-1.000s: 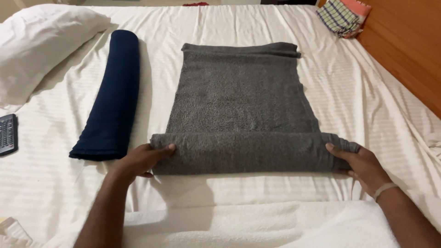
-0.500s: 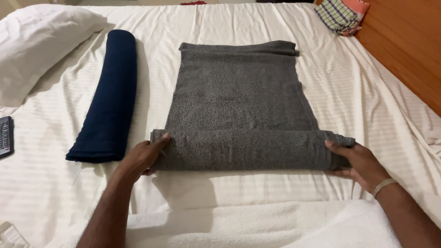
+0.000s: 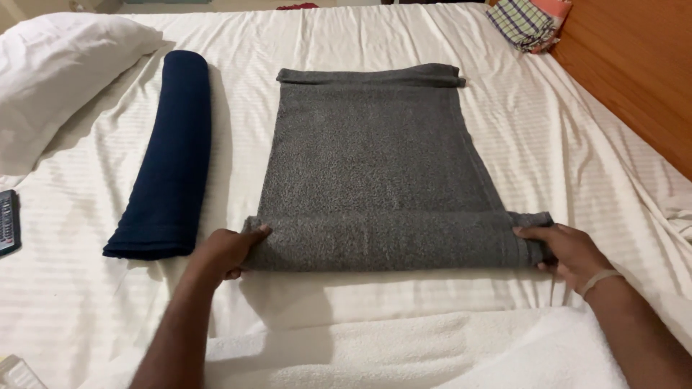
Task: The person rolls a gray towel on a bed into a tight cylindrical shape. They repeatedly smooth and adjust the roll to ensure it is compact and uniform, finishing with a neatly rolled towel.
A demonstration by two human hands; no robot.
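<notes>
Grey towel [image 3: 378, 158]: rolled end spans both hands, flat length running away from them (across the bed).
Left hand [image 3: 227, 252]: gripping the roll's end.
Right hand [image 3: 566, 248]: gripping the other.

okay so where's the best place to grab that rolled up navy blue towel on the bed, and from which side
Grip the navy towel roll around its middle, coming from above with fingers wrapped across its width. It lies as one long, slightly curved roll on the white sheet, free on both sides, so a mid-length hold should probably keep it balanced and stop the roll loosening.

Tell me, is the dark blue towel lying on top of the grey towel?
No, the dark blue towel lies rolled up on the bed sheet, apart from and to the left of the grey towel.
</notes>
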